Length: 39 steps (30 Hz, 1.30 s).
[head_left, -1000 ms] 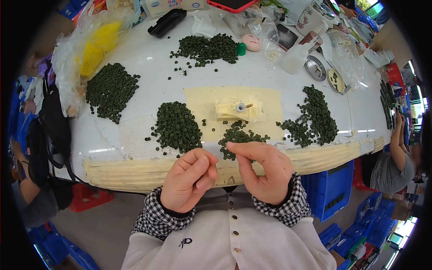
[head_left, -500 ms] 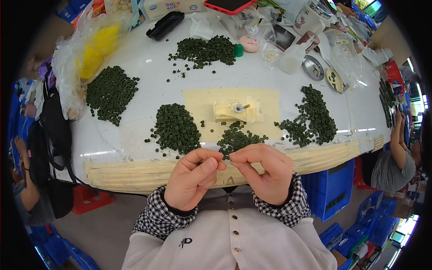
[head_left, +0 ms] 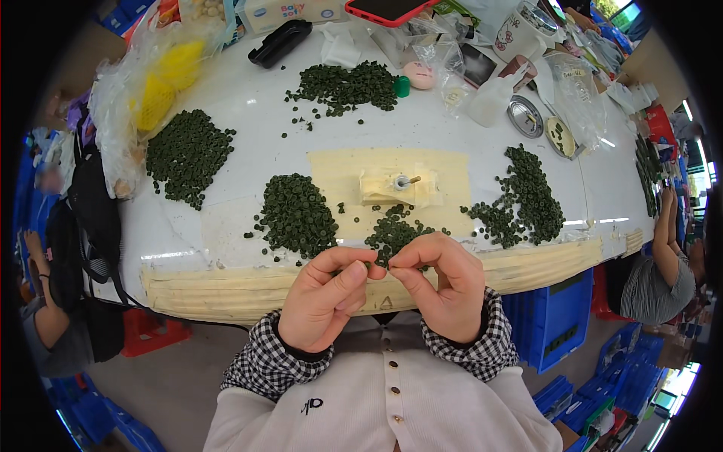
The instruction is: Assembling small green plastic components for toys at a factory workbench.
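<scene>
My left hand [head_left: 325, 290] is closed in a pinch, with a bit of a small dark green part [head_left: 367, 265] showing between thumb and forefinger. Close beside it, fingertips almost meeting, my right hand [head_left: 446, 282] pinches too; whatever lies in its fingertips is too small to make out. Just beyond the hands lies a small heap of dark green ring-like parts [head_left: 395, 230]. A bigger heap of similar parts [head_left: 297, 215] is to its left. Behind the small heap, a taped block [head_left: 376, 187] holds a white fitting with a thin brownish pin [head_left: 411, 181] sticking out.
More dark green heaps lie at the right [head_left: 531, 192], far left [head_left: 190, 154] and back [head_left: 350, 84]. Beige tape [head_left: 226, 295] covers the table's front edge. At the back are a black case [head_left: 280, 45], a red-edged phone [head_left: 388, 9] and a round tin [head_left: 525, 115]. Other people sit at both sides.
My fingertips have shifted slightly, and a dark green part now shows in the left pinch. The heaps and the taped block look the same.
</scene>
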Each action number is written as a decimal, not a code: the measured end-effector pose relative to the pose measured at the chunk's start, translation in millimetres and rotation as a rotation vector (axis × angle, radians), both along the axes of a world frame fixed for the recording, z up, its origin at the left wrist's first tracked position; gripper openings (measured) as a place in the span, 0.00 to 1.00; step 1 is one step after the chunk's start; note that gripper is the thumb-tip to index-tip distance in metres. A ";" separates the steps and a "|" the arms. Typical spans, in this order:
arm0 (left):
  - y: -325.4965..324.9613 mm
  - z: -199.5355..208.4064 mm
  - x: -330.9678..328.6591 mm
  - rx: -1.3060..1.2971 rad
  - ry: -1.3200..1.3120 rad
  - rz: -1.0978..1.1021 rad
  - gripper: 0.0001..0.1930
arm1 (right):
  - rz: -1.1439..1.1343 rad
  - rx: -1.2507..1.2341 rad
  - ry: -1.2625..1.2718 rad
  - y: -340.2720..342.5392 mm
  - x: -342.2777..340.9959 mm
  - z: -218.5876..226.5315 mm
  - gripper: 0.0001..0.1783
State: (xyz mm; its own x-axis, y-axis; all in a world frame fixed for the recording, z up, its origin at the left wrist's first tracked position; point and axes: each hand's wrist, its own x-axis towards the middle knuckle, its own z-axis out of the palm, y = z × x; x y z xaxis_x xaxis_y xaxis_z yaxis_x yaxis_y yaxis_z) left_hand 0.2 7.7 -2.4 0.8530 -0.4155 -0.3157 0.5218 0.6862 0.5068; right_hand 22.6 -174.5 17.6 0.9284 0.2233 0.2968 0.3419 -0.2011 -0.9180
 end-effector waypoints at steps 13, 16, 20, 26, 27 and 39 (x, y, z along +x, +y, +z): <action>-4.6 2.2 -2.6 0.036 -0.030 0.069 0.08 | 0.022 0.030 -0.027 4.2 -0.2 0.4 0.07; -6.9 4.1 -3.3 0.126 -0.040 0.109 0.09 | 0.026 0.005 -0.055 5.0 0.2 2.6 0.07; -7.7 2.5 -3.5 0.206 -0.105 0.131 0.10 | 0.060 -0.065 -0.101 4.1 0.9 3.4 0.07; -7.5 1.7 -4.9 0.273 -0.169 0.121 0.08 | 0.127 -0.116 -0.107 4.6 0.4 2.5 0.07; -5.5 4.5 -4.4 0.234 -0.136 0.098 0.08 | 0.135 -0.106 -0.100 3.7 1.0 2.7 0.07; -1.3 4.9 -3.9 0.207 -0.111 0.023 0.07 | 0.135 -0.068 -0.088 0.8 -0.3 2.8 0.09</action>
State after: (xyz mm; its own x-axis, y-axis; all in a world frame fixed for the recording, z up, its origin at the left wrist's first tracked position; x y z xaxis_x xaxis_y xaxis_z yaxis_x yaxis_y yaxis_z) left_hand -3.8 6.4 2.5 0.8955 -0.3319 -0.2963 0.4409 0.5726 0.6912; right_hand 22.3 -173.6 20.4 0.8598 0.3663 0.3557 0.4484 -0.2085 -0.8692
